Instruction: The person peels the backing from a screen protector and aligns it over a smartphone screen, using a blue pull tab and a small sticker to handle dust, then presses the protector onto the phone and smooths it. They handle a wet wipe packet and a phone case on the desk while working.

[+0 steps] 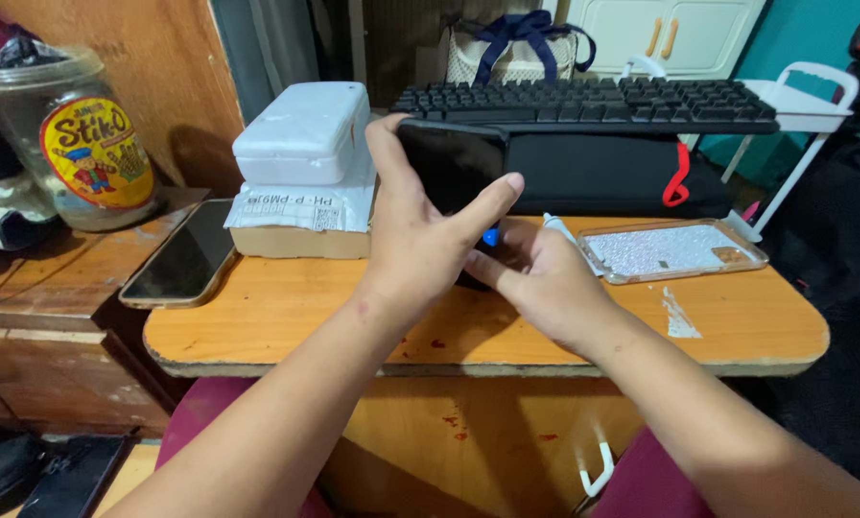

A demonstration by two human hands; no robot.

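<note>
My left hand grips a black phone upright above the small wooden table, thumb on its left edge and a finger along its lower right side. Just right of it and lower, my right hand reaches under the phone's bottom edge. Its fingers pinch a small tool with a blue tip; most of that tool is hidden.
A clear glittery phone case lies right of my hands. A second phone rests at the table's left edge. A white box sits on a parcel behind; a black keyboard over a black pouch. A plastic jar stands far left.
</note>
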